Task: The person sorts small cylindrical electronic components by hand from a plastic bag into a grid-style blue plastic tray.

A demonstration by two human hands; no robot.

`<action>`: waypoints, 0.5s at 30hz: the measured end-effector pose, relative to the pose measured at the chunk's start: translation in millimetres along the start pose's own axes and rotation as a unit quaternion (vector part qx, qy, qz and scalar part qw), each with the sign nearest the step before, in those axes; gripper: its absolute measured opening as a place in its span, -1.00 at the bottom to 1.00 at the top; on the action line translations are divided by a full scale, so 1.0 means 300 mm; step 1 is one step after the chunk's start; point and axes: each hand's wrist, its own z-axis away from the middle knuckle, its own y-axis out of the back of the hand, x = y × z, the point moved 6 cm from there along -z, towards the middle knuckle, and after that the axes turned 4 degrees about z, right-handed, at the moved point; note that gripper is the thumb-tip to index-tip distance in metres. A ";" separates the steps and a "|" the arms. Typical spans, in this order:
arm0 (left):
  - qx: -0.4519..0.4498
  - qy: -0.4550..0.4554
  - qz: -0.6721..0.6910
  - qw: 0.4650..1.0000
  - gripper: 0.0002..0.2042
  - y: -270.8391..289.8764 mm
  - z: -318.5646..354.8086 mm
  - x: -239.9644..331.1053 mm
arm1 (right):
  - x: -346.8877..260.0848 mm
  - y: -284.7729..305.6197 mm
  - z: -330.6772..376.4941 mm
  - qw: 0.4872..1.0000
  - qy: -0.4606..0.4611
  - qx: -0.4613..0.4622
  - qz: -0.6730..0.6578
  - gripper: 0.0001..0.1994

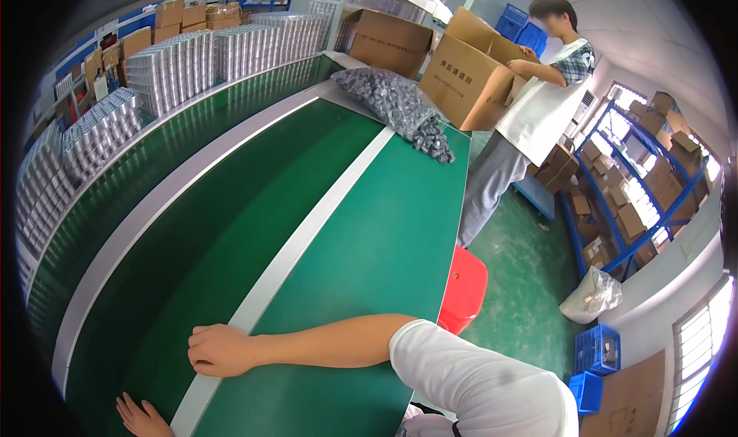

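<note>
My right hand (221, 350) rests over the pale metal rail (270, 279) between the dark green conveyor belt (201, 217) and the green tabletop (369, 260). Its fingers are curled under, and whatever they may hold is hidden. Lower left, at the picture's edge, my left hand (141, 417) is over the belt with its fingers apart and nothing in it. At the table's far end lies a clear plastic bag (388, 99) of small dark grey parts, some of them spilling from its mouth (433, 141).
Beyond the bag, a person (542, 106) reaches into an open cardboard box (469, 79). Another carton (388, 43) stands beside it. Stacks of silvery cylinders (173, 72) line the far left. A red stool (463, 289) is right of the table; blue shelving (634, 183) holds boxes.
</note>
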 end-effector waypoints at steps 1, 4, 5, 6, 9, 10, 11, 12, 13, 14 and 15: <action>0.004 -0.001 0.005 1.000 -0.51 0.004 0.002 0.004 | 0.001 -0.001 0.001 1.000 0.000 -0.001 0.000 -0.81; -0.002 -0.005 0.004 1.000 -0.51 -0.010 -0.008 -0.012 | 0.004 -0.002 -0.005 1.000 -0.002 -0.002 -0.005 -0.81; -0.001 -0.004 0.004 1.000 -0.51 -0.014 -0.009 -0.015 | 0.004 -0.004 -0.003 1.000 -0.004 -0.004 -0.008 -0.81; -0.002 -0.001 0.004 1.000 -0.51 -0.018 -0.010 -0.018 | 0.004 -0.005 -0.003 1.000 -0.007 -0.006 -0.011 -0.81; 0.002 0.004 0.004 1.000 -0.51 -0.011 -0.005 -0.013 | -0.002 0.001 -0.006 1.000 -0.007 -0.007 -0.007 -0.81; 0.007 0.004 0.004 1.000 -0.51 0.000 -0.001 -0.007 | -0.003 0.003 -0.005 1.000 -0.006 -0.008 -0.007 -0.81; 0.007 0.004 0.005 1.000 -0.51 0.034 0.010 0.018 | -0.002 0.005 -0.004 1.000 -0.008 -0.008 -0.009 -0.81; 0.019 -0.019 0.023 0.999 -0.48 0.093 0.027 0.064 | 0.001 0.006 -0.006 1.000 -0.010 -0.008 -0.011 -0.81; 0.030 -0.041 0.041 0.998 -0.44 0.126 0.036 0.095 | 0.007 0.003 -0.006 1.000 -0.011 -0.007 -0.009 -0.81; 0.031 -0.041 0.041 0.998 -0.44 0.131 0.037 0.096 | 0.007 -0.002 -0.006 1.000 -0.012 -0.007 -0.010 -0.81; 0.023 -0.032 0.042 0.998 -0.43 0.130 0.037 0.094 | 0.009 -0.005 -0.007 1.000 -0.012 -0.007 -0.011 -0.82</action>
